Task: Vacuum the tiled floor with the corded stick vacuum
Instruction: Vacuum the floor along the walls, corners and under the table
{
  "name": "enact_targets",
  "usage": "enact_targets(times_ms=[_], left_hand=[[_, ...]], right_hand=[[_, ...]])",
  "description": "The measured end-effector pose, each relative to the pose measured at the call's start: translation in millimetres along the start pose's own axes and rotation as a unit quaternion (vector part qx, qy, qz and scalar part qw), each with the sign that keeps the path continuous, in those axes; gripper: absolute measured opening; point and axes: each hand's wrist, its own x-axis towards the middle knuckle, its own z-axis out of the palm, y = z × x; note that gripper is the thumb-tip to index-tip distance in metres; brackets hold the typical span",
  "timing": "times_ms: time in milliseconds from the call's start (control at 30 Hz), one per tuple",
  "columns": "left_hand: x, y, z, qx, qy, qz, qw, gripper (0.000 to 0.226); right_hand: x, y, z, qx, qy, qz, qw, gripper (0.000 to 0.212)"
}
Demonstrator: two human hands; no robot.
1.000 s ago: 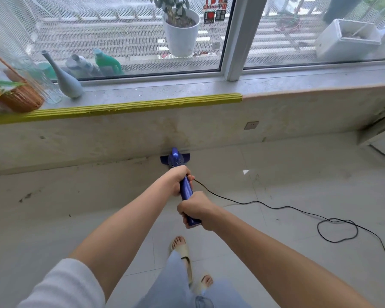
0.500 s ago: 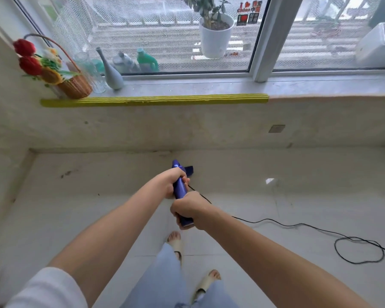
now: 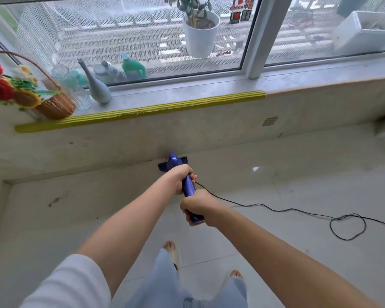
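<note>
Pushed forward since half a second ago, the blue stick vacuum [image 3: 189,187] now has its floor head [image 3: 172,164] right at the foot of the low wall under the window sill [image 3: 187,101], where before the head lay partly hidden under the hands and short of that wall; a second ago it stood at the wall too, so this looks like the far end of a back-and-forth stroke. Both hands wrap the handle: the left hand [image 3: 178,177] is curled round the shaft ahead of the grip, nearer the head, and the right hand [image 3: 197,205] is curled round the butt end behind it, with the blue tip showing just below the fist. From between the two hands the black cord [image 3: 276,210] leaves to the right of the grip and trails over the tiled floor [image 3: 298,185], ending in a loose loop well off to the right. Judging from this, the strip along the wall ahead of the grip is being covered, and the next move is probably a pull back toward the feet, with the cord kept clear of the head.
</note>
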Motion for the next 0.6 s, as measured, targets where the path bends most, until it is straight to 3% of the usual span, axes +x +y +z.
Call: enact_targets(times_ms=[333, 600], left_hand=[[-14.9, 5.9, -35.2, -0.007, -0.056, -0.025, 0.998, 0.018], [0.1, 24.7, -38.0, 0.003, -0.042, -0.011, 0.999, 0.017]], right_hand=[[-14.8, -18.1, 30.6, -0.006, 0.011, 0.014, 1.0, 0.018], [13.6, -28.4, 37.3, 0.005, 0.034, 0.015, 0.999, 0.018]])
